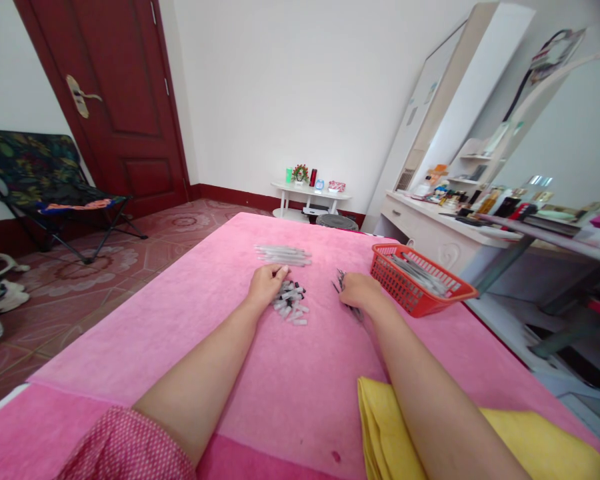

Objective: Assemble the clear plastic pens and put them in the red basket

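My left hand (267, 285) is at the left edge of a small heap of clear and black pen caps (294, 307), thumb and forefinger pinched together. Anything between those fingertips is too small to make out. Just beyond it, several pale, slim pens (283, 254) lie side by side in a row. To the right, my right hand (361, 291) is curled over several thin dark pens (354, 311), whose ends stick out on both sides of the fingers. The fingers look closed on them, though the palm hides most of the grip.
A red plastic basket (420, 303) holding more pens stands right of my right hand. Yellow cloth (387, 427) lies under my right forearm on the pink table cover (180, 347). A crowded dressing table (430, 217) stands beyond the right edge, a folding chair (45, 173) at far left.
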Tool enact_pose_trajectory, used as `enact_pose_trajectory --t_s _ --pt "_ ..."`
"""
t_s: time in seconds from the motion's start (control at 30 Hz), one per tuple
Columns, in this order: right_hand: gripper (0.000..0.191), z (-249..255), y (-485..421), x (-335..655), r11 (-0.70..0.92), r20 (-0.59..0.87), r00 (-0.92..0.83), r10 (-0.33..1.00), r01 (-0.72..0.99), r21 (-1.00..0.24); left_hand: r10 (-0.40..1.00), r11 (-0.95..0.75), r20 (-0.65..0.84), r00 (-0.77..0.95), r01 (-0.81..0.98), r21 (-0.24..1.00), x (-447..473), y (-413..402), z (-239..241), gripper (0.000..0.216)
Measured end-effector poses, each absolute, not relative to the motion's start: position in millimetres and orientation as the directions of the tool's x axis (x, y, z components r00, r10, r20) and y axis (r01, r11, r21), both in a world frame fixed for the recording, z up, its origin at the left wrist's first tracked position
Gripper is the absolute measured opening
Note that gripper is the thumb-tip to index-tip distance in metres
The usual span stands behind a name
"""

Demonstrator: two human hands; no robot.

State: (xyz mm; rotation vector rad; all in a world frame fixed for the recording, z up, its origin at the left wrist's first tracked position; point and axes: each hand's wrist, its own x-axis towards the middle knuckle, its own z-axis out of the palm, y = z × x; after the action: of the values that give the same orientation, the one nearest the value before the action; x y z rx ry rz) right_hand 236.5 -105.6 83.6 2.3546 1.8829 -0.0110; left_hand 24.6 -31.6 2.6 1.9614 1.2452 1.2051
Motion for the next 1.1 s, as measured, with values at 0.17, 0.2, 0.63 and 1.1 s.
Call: enact_pose_trajectory --t_s 0.17,0.2,0.63,1.1 --pt "0.034 83 -107 235 -0.209 -0.081 0.217 0.973 0.974 0.089 0.854 -0.454 0.517 0.064 0.578 0.678 24 -19 3 0.032" --pt "0.034 82 -107 235 -0.212 -0.078 0.218 0.973 0.974 0.084 0.857 -0.438 0.512 0.061 0.609 0.661 24 -16 4 0.033" --pt "0.032 79 -105 236 -0.225 -0.078 0.228 0.971 0.974 0.039 0.836 -0.520 0.475 0.277 0.679 0.519 30 13 10 0.024" --pt "0.037 87 -108 234 -0.198 -0.100 0.198 0.975 0.980 0.010 0.832 -0.510 0.454 0.317 0.759 0.404 20 0 15 0.017"
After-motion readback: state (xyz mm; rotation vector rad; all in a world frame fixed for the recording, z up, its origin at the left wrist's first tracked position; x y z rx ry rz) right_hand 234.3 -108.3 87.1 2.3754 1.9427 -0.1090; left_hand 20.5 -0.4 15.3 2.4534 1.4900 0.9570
